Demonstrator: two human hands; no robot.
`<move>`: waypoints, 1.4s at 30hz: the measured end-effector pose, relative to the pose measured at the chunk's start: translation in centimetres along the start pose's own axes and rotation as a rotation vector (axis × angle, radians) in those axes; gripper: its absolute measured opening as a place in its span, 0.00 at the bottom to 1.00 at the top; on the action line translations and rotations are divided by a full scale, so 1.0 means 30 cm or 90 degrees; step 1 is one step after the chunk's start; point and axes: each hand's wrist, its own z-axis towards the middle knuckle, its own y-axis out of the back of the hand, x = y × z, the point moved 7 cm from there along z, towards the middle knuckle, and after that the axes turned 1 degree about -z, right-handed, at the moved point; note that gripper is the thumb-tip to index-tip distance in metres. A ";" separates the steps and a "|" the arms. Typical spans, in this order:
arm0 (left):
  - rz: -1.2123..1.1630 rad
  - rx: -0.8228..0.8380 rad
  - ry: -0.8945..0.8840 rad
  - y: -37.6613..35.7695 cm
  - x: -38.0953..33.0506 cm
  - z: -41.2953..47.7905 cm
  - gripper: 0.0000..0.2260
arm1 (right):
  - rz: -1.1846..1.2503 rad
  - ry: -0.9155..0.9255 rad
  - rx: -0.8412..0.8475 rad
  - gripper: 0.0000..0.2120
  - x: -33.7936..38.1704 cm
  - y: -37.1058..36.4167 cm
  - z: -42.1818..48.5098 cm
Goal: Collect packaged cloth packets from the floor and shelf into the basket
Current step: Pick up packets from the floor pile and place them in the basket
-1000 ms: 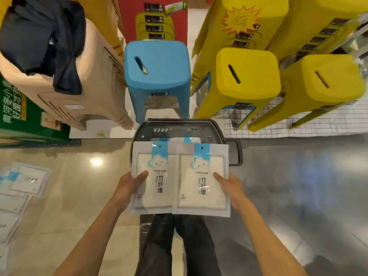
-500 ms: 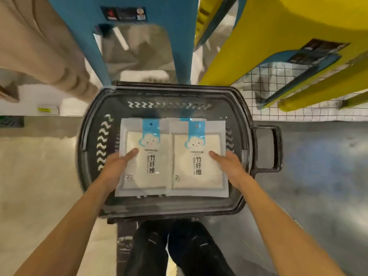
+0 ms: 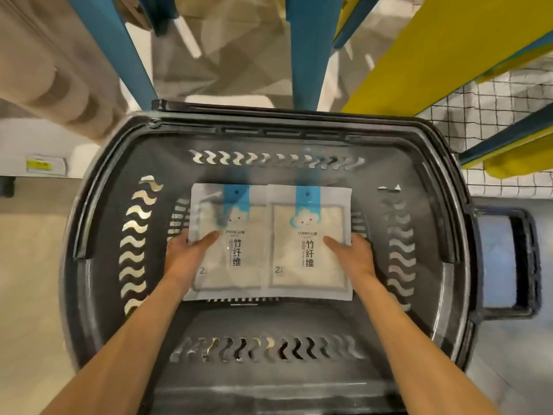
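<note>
Two white cloth packets with blue hang tabs sit side by side deep inside the dark grey basket. My left hand grips the left packet at its left edge, thumb on top. My right hand grips the right packet at its right edge, thumb likewise on top. Both forearms reach down into the basket. Whether the packets touch the basket floor I cannot tell.
Blue stool legs stand just beyond the basket's far rim. Yellow stools lean at the right over a white wire grid. A beige stool stack is at the left. The basket handle sticks out right.
The view has dropped much closer to the basket. Both hands have carried the packets from above the rim down deep inside it.
</note>
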 end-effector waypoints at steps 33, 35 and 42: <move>0.479 -0.062 -0.261 0.346 -0.514 -0.855 0.22 | -0.693 0.317 0.065 0.25 0.660 0.176 -0.785; 0.457 -0.096 -0.283 0.441 -0.594 -1.010 0.23 | -0.734 0.358 0.090 0.25 0.770 0.201 -0.919; 0.522 -0.269 -0.269 0.867 -0.699 -1.471 0.26 | -0.833 0.572 0.133 0.22 1.189 0.163 -1.428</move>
